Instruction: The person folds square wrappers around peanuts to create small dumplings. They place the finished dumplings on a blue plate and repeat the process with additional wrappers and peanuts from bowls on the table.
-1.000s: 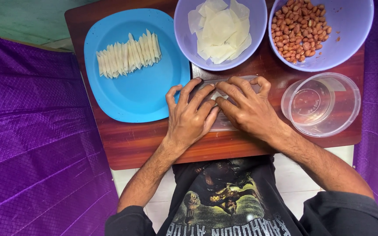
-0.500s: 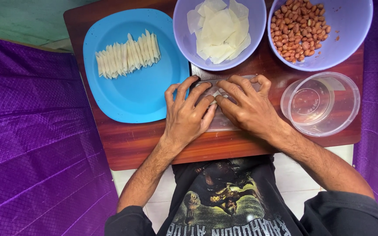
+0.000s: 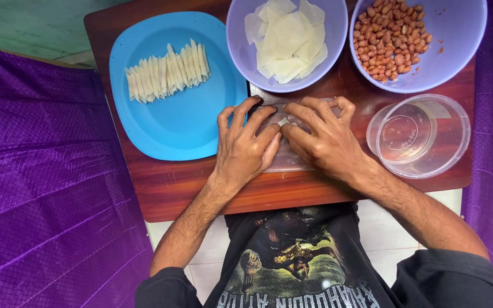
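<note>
a: starting at the left of the frame, what's there?

b: purple cloth (image 3: 47, 188) on both sides of a small wooden desk (image 3: 189, 191). at upper left on the desk sits a blue plate (image 3: 172, 122) holding a row of thin pale rolls (image 3: 166, 74), lying side by side and touching.

a: and at the middle?

b: the left hand (image 3: 245, 149) and the right hand (image 3: 325, 142) are both pressed flat on a clear plastic sheet (image 3: 285, 162), thumbs nearly touching. under the fingertips there's a small pale wrapper (image 3: 283, 121); most of it is hidden. the fingers are bent and spread, pressing down on it rather than closed round it.

a: how would that wrapper handle?

b: i'd judge it light, thin and limp, likely to tear or stick, so best worked with the fingertips along its edges. i can't tell whether it's already rolled.

a: the containers?

b: at top centre a lilac bowl (image 3: 241, 54) holds a loose stack of the same pale wrappers (image 3: 286, 40). at upper right a second lilac bowl (image 3: 457, 51) holds peanuts (image 3: 392, 37) heaped to its left side. below it, a clear plastic tub (image 3: 455, 142) with another clear piece nested in it; nothing shows inside.
</note>
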